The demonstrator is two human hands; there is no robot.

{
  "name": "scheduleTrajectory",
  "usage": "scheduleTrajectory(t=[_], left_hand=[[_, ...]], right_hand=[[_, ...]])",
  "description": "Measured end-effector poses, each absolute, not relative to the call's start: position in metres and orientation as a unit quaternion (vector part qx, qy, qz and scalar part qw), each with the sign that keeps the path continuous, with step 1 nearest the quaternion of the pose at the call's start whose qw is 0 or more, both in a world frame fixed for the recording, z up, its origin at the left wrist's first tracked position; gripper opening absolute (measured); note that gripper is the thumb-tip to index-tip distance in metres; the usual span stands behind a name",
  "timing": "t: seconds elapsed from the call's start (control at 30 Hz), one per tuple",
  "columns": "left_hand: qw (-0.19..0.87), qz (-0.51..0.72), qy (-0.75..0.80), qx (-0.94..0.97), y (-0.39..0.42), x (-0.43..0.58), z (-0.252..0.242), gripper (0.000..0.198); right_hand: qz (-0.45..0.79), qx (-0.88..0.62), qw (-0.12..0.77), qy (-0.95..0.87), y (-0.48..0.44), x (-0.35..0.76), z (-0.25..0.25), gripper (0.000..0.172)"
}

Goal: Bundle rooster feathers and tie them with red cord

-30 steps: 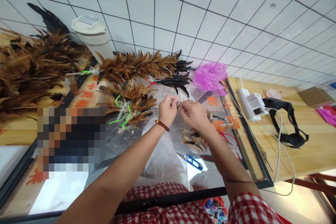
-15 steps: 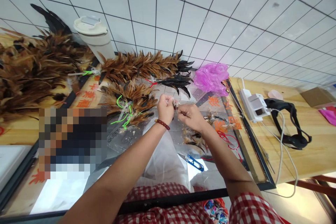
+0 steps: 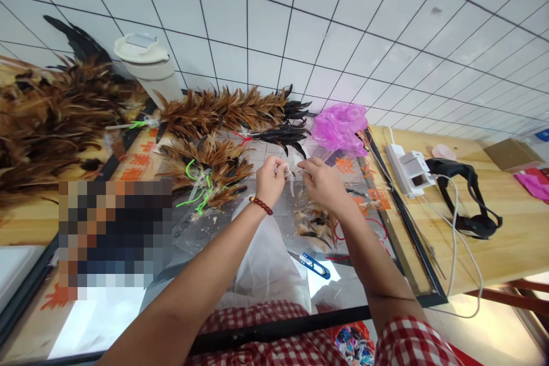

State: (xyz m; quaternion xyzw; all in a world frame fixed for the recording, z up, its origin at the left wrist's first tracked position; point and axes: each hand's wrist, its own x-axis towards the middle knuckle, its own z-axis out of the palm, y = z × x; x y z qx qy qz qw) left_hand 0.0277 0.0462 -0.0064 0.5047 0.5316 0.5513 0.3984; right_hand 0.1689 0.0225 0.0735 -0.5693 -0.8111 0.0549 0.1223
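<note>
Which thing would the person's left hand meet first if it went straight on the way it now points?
Probably the black feather bundle with the red tie, just beyond the left hand. Depth is unclear from this view, so the hand might pass above it.

A red-and-white checked shirt [image 3: 257, 329], short right sleeve [image 3: 414, 343]; on the left wrist [image 3: 267, 197], a dark-red bead bracelet [image 3: 262, 206].

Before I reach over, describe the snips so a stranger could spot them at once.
Start at the black front edge of the table. Between it and the loose brown feathers, right of the white sheet, lie the snips. Their bright blue handle sets them apart from both.
</note>
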Motion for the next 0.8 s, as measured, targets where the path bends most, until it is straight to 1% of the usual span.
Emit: scheduleTrajectory(t=[0.1, 0.17, 0.23, 0.33, 0.37, 0.43, 0.5, 0.63, 0.73, 0.8], left_hand=[[0.331, 0.541, 0.513, 0.578, 0.043, 0.026, -0.004, 0.010], [0.310, 0.551, 0.491, 0.600, 0.042, 0.026, -0.003, 0.008], [0.305, 0.579, 0.478, 0.586, 0.042, 0.025, -0.003, 0.013], [0.307, 0.620, 0.478, 0.542, 0.043, 0.025, -0.004, 0.030], [0.310, 0.624, 0.479, 0.533, 0.043, 0.025, -0.004, 0.033], [0.333, 0.614, 0.479, 0.532, 0.043, 0.026, -0.004, 0.031], [0.386, 0.586, 0.465, 0.540, 0.042, 0.028, -0.002, 0.026], [0.499, 0.515, 0.427, 0.551, 0.040, 0.033, 0.000, 0.027], [0.503, 0.500, 0.429, 0.560, 0.039, 0.034, 0.000, 0.022], [0.492, 0.501, 0.441, 0.559, 0.040, 0.033, -0.001, 0.023]], right_hand=[[0.089, -0.555, 0.114, -0.819, 0.024, 0.166, 0.068, 0.027], [0.137, -0.548, 0.146, -0.812, 0.029, 0.169, 0.062, 0.021], [0.212, -0.560, 0.239, -0.765, 0.036, 0.175, 0.056, 0.016], [0.351, -0.569, 0.402, -0.625, 0.046, 0.183, 0.049, 0.018], [0.389, -0.562, 0.437, -0.584, 0.049, 0.185, 0.047, 0.019], [0.431, -0.546, 0.481, -0.534, 0.053, 0.184, 0.043, 0.018], [0.433, -0.538, 0.506, -0.517, 0.054, 0.180, 0.040, 0.018], [0.437, -0.515, 0.523, -0.520, 0.052, 0.170, 0.032, 0.020], [0.438, -0.507, 0.530, -0.520, 0.050, 0.168, 0.026, 0.019], [0.427, -0.510, 0.537, -0.519, 0.049, 0.169, 0.023, 0.018]])
